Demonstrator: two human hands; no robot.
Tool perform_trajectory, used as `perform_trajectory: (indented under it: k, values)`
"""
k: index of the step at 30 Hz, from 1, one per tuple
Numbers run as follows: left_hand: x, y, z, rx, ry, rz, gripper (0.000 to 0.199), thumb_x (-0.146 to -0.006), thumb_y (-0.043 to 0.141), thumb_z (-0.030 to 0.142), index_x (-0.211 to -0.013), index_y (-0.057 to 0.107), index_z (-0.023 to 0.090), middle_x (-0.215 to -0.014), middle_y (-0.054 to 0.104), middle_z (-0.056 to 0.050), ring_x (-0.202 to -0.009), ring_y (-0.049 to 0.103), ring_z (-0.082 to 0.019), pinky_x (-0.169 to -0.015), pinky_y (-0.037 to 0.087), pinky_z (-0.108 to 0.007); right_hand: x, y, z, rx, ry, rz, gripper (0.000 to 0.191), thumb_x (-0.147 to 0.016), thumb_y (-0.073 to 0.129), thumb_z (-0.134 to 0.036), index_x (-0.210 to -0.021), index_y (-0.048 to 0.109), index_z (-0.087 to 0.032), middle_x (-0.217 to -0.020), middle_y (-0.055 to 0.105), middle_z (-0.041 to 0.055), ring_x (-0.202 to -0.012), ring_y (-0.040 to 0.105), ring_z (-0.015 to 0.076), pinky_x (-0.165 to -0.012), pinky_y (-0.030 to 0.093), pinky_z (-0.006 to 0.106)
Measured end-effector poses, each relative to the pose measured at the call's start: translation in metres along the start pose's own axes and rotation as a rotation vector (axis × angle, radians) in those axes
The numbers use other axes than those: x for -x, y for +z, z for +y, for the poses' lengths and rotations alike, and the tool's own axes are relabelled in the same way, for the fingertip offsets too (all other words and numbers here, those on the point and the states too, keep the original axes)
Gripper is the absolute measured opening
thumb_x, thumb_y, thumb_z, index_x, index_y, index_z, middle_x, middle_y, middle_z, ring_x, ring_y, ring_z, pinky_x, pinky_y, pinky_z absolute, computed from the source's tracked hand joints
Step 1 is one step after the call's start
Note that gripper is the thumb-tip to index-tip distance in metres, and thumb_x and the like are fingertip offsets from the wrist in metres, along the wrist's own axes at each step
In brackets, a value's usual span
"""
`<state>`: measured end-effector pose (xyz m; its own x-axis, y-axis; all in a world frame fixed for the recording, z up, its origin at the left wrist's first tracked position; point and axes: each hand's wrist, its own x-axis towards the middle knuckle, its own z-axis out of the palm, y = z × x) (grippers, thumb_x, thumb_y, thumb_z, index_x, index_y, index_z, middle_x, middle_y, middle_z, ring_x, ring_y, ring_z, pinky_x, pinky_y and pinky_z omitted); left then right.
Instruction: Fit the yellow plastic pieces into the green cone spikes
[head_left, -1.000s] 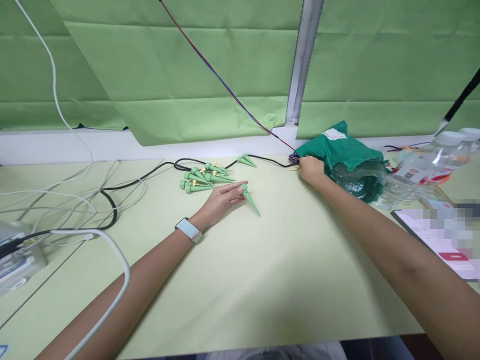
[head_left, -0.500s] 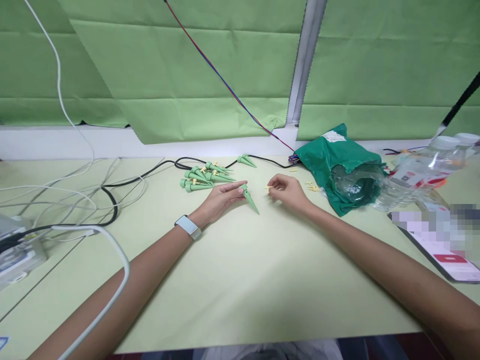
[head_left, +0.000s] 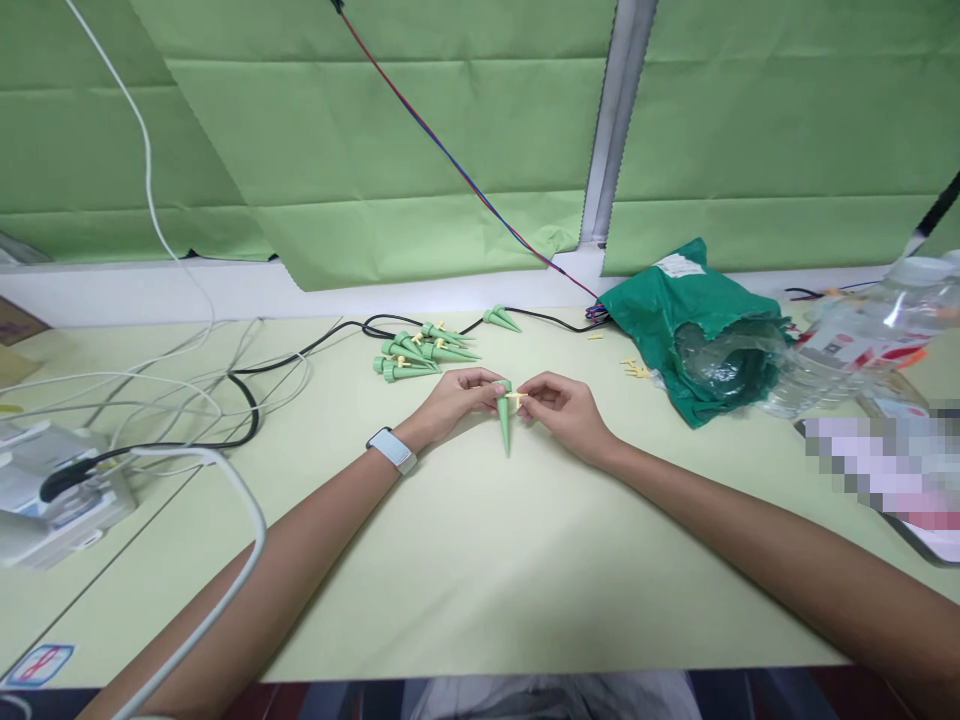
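Observation:
Near the middle of the table, my left hand [head_left: 461, 402] pinches a green plant watering spike [head_left: 505, 425] by its wide upper end, its point facing toward me. From the right, my right hand [head_left: 564, 408] grips a small yellow valve [head_left: 516, 396] between thumb and fingertips. The valve meets the side of the spike near its top; whether it sits inside the spike I cannot tell. Behind my left hand lies a pile of several green spikes [head_left: 420, 352], some with yellow valves on them. Loose yellow valves [head_left: 636, 369] lie beyond my right hand.
Two more green spikes [head_left: 501, 319] lie by a black cable at the back. A torn green plastic bag [head_left: 690, 330] stands at right, beside clear bottles [head_left: 847, 340] and a phone [head_left: 885, 480]. White cables [head_left: 150, 400] and a power adapter [head_left: 67, 490] spread over the left side.
My right hand has moved left, bringing the yellow valve against the green spike. The spike has turned to point more directly toward me. The view has shifted slightly left.

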<state>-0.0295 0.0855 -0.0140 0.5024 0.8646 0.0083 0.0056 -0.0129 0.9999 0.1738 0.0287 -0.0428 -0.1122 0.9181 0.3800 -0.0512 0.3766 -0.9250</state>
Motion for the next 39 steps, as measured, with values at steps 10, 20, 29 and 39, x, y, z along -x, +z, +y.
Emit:
perform_trajectory:
  k: [10,20,29,39]
  values:
    - [-0.001,0.0,0.0,-0.028,0.01,0.002,0.033,-0.071,0.086,0.042,-0.087,0.076,0.015,-0.079,0.069,-0.005,-0.071,0.062,-0.015,-0.072,0.051,-0.031,0.003,-0.003,-0.002,0.26,-0.152,0.025,0.013,-0.088,0.067,-0.033,-0.09,0.072,-0.021,-0.09,0.07,0.0051,-0.078,0.067,0.0183,-0.073,0.058,0.032]
    - [-0.002,-0.004,-0.001,-0.11,0.031,-0.048,0.035,-0.072,0.085,0.041,-0.092,0.073,0.015,-0.08,0.067,-0.003,-0.073,0.063,-0.016,-0.072,0.052,-0.03,0.007,-0.003,-0.009,0.462,-0.338,0.009,0.011,-0.092,0.059,-0.02,-0.089,0.069,-0.022,-0.087,0.065,0.0042,-0.078,0.064,0.0175,-0.069,0.053,0.031]
    - [-0.003,-0.011,0.001,0.038,-0.044,-0.115,0.034,-0.072,0.086,0.028,-0.103,0.077,0.015,-0.094,0.074,-0.009,-0.087,0.068,-0.019,-0.086,0.054,-0.035,0.004,-0.004,-0.007,0.458,-0.295,0.042,0.007,-0.091,0.061,-0.023,-0.089,0.067,-0.023,-0.086,0.066,0.0035,-0.075,0.063,0.017,-0.068,0.053,0.03]
    - [-0.004,-0.014,0.003,0.055,-0.149,-0.187,0.035,-0.075,0.086,0.027,-0.107,0.079,0.016,-0.099,0.078,-0.012,-0.087,0.073,-0.021,-0.091,0.058,-0.038,0.007,-0.015,-0.002,0.577,-0.48,-0.099,0.019,-0.098,0.053,-0.02,-0.1,0.071,-0.024,-0.098,0.071,0.0076,-0.09,0.067,0.0199,-0.082,0.055,0.035]
